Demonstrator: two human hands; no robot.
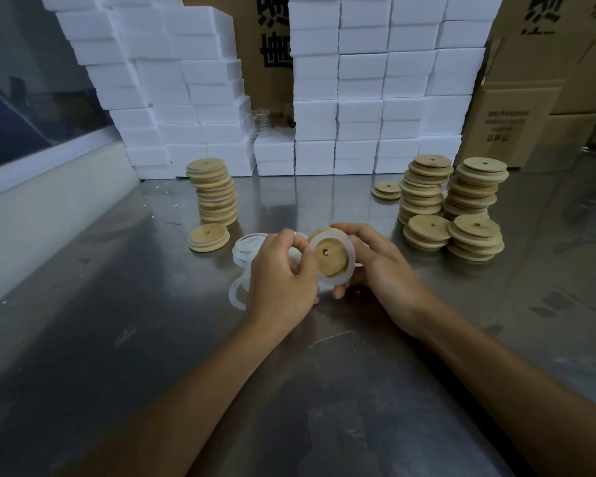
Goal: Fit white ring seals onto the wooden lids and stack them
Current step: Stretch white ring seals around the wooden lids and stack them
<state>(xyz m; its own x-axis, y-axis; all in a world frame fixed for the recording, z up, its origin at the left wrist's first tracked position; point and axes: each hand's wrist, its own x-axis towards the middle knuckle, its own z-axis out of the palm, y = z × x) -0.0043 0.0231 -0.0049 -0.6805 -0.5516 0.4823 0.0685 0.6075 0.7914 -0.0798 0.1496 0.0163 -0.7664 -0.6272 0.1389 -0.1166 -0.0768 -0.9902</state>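
Two hands meet above the tabletop (117, 304): the right hand (375, 266) grips a wooden lid (331, 256), while the left hand (283, 273) fingers pinch the white ring seal (350, 259) round it.

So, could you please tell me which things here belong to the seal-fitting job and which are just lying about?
Job:
- lid held in right hand
- seal around it, pinched by left hand
- spare seals
- left stack and single lid
- right stacks

Lying about:
- foam blocks
- cartons
- glassware
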